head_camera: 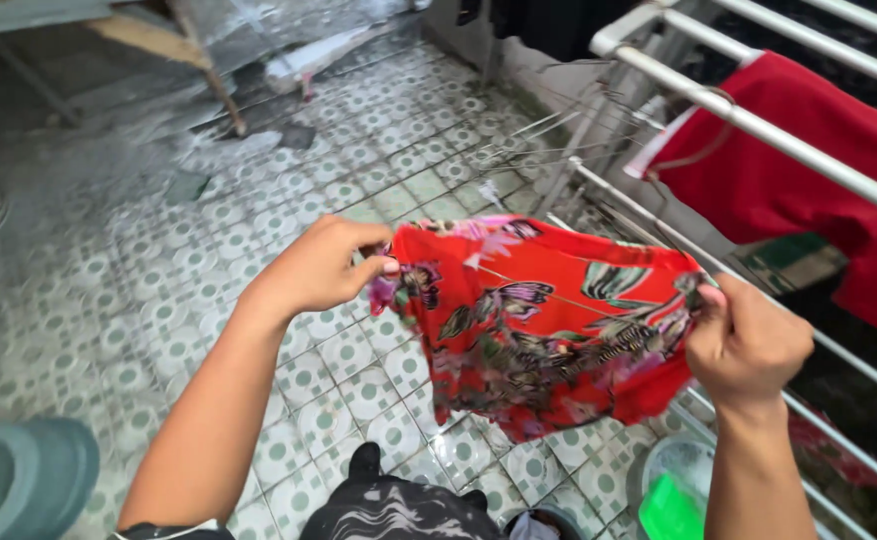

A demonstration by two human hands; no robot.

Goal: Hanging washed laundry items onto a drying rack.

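A red cloth with a butterfly and flower print [548, 320] hangs stretched between both hands above the tiled floor. My left hand [323, 265] pinches its left upper corner with the fingers closed. My right hand [748, 340] grips the right upper edge. The cloth sags in the middle and its lower edge hangs free. It is just in front of the white drying rack [758, 125].
A dark red garment [808, 170] is draped over the rack's upper bars. Wire hangers [568, 135] lie by the rack. A bucket with something green [673, 495] stands at the lower right. A grey-green basin [18, 480] sits at the lower left. The patterned floor tiles [158, 280] look wet.
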